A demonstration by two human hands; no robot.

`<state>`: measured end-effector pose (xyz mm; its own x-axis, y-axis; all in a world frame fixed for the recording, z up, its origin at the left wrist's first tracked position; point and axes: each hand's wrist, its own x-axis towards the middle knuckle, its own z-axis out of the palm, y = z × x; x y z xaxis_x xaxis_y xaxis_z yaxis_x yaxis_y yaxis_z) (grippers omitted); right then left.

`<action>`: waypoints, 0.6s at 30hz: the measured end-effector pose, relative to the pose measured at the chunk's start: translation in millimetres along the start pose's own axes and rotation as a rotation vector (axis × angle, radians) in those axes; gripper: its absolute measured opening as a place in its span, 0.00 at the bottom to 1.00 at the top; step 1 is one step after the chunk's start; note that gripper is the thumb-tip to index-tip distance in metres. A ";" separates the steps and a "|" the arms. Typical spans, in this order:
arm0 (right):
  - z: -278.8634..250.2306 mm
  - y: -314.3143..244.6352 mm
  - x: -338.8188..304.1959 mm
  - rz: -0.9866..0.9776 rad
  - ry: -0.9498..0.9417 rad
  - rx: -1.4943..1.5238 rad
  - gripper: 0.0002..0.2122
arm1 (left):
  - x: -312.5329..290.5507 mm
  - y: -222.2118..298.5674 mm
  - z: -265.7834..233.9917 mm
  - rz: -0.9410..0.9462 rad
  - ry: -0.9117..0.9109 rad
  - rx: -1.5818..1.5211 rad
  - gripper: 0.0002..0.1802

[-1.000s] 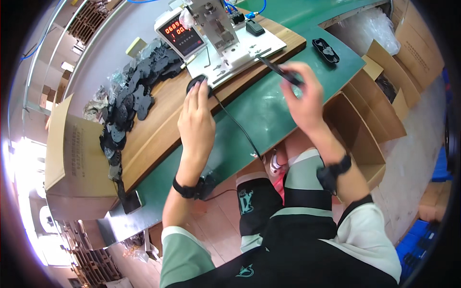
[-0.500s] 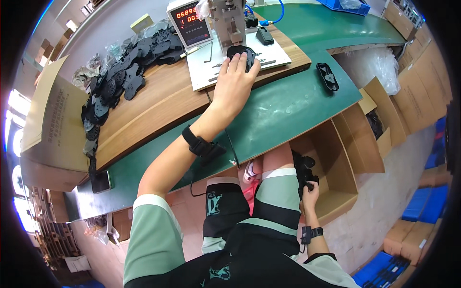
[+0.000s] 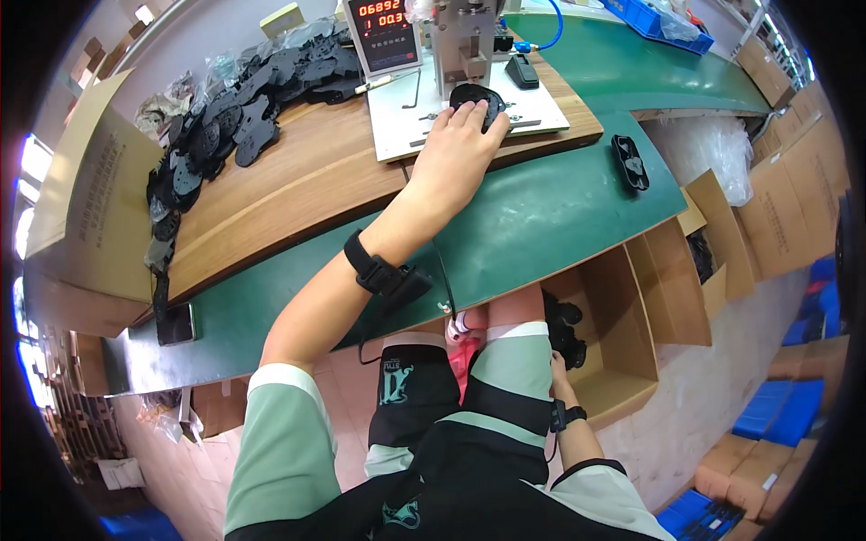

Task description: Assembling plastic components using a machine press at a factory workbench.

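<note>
My left hand (image 3: 458, 153) reaches over the green bench to a small press (image 3: 465, 54). Its fingers rest on a rounded black plastic part (image 3: 478, 93) lying on the white base plate (image 3: 397, 135), with the thumb along the part's right side. Down beside my right thigh, my right hand (image 3: 560, 371) is at the near side of an open cardboard box (image 3: 622, 316). Several black parts (image 3: 566, 334) are in that box, just beyond the fingers. My thigh hides some of this hand, so its grip is unclear.
A heap of flat black parts (image 3: 257, 104) covers the wooden board's left side. A digital counter (image 3: 386, 36) stands beside the press. One black part (image 3: 630, 162) lies on the green bench at right. A phone (image 3: 176, 325) lies near the left edge, by a tall carton (image 3: 90, 198).
The view has shifted, so the bench appears farther right. My right hand has drawn back from the black parts in the box toward my thigh. The left hand stays on its part.
</note>
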<state>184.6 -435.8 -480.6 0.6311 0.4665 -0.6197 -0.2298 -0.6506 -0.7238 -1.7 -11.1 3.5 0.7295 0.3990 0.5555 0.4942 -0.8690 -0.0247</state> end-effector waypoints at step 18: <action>38.9 -468.1 -234.5 -1.556 0.197 -0.315 0.19 | -4.2 -1.9 9.3 -0.029 0.085 0.035 0.41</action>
<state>115.4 -217.4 -8.3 0.1814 0.6985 0.6923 0.8380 0.2586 -0.4805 -1.2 -8.4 -6.5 0.6727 0.3967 0.6246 0.5322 -0.8458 -0.0359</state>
